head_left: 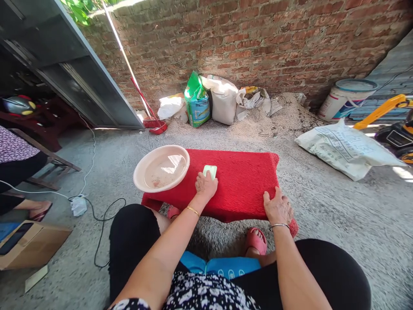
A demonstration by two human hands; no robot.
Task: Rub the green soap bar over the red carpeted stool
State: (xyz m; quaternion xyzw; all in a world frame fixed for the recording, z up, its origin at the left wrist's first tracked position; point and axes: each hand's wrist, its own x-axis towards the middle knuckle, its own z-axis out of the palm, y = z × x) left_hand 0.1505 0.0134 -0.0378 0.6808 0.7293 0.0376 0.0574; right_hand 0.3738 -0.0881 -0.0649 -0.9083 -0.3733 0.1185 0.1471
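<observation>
Right hand (pixel 278 207) flat on red mat (pixel 241 181), left hand (pixel 205 186) gripping green brush (pixel 210 171) beside basin (pixel 161 168).

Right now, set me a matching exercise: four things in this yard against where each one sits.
Things:
1. basin
2. pale green block
3. right hand
4. bucket

Places:
A. by the brick wall, far right
B. on the red mat's left end
C. under the left hand fingers
D. on the mat's near right edge

Pairs: 1-B, 2-C, 3-D, 4-A

Red mat (pixel 240 181) rough cloth; basin (pixel 161 168) glossy plastic; concrete floor (pixel 322 202) rough.
</observation>
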